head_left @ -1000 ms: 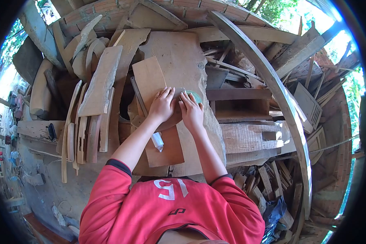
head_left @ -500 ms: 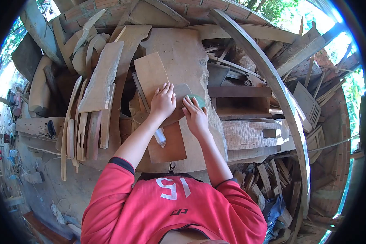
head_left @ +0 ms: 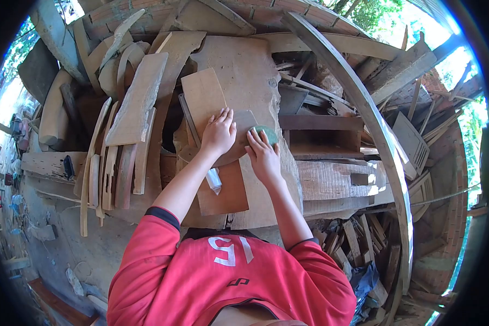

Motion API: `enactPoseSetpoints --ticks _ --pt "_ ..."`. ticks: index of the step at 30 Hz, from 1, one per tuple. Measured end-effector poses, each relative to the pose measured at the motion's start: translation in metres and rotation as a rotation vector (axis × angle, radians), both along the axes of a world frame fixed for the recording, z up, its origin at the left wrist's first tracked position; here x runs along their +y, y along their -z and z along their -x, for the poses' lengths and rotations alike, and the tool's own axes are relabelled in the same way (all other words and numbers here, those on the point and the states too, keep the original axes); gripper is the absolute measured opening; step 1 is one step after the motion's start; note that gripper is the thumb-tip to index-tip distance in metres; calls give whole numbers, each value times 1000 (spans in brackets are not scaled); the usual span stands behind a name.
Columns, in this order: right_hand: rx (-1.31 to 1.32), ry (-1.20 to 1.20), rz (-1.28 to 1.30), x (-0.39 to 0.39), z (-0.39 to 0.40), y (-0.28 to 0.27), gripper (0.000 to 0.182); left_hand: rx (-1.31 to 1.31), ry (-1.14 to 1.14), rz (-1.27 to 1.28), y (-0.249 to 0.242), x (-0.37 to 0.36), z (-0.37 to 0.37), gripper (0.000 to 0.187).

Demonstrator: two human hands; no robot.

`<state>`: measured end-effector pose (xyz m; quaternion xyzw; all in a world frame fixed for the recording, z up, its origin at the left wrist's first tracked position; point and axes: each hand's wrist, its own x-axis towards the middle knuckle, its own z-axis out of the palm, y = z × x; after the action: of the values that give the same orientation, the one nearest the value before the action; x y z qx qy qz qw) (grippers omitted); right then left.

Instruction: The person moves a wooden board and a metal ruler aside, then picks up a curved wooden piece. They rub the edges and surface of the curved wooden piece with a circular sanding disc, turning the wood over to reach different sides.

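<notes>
My left hand point(head_left: 219, 133) lies flat, fingers stretched out and close together, on a brown wooden piece point(head_left: 245, 118) with a rounded lower edge. Beside it, my right hand point(head_left: 264, 156) has its fingers over a round green pad point(head_left: 266, 133) at the right side of that piece. The pad's underside is hidden. A pale rectangular board point(head_left: 201, 89) is just beyond my left hand. Below my left wrist are a white tube with a clear tip point(head_left: 214, 181) and a reddish-brown flat sheet point(head_left: 228, 193). A narrow metal strip point(head_left: 188, 118) lies left of my left hand.
A wide rough-edged slab point(head_left: 233, 60) forms the work surface. Wood offcuts point(head_left: 138, 100) are stacked on the left. A long curved beam point(head_left: 358, 87) arches along the right. Scrap wood point(head_left: 364, 239) is piled at lower right, near a blue cloth or bag point(head_left: 365, 282).
My right hand and the green pad have shifted very slightly to the right. My left hand stays nearly in place on the wooden piece. The whole view has turned a little.
</notes>
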<state>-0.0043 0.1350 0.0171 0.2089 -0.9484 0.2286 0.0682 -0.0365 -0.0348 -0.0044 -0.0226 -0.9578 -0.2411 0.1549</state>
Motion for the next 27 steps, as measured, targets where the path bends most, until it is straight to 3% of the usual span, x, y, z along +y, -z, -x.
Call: enactPoseSetpoints --ticks 11,13,21,27 --pt "-6 -13 55 -27 65 6 36 -27 14 16 -3 0 -1 44" --pt "-36 -5 127 -30 67 5 36 -22 13 20 -4 -1 -2 44" --pt "34 -53 25 1 13 2 36 -45 6 8 -1 1 -1 44" --pt "-2 -43 -18 -19 54 0 38 19 98 16 -6 2 -3 43"
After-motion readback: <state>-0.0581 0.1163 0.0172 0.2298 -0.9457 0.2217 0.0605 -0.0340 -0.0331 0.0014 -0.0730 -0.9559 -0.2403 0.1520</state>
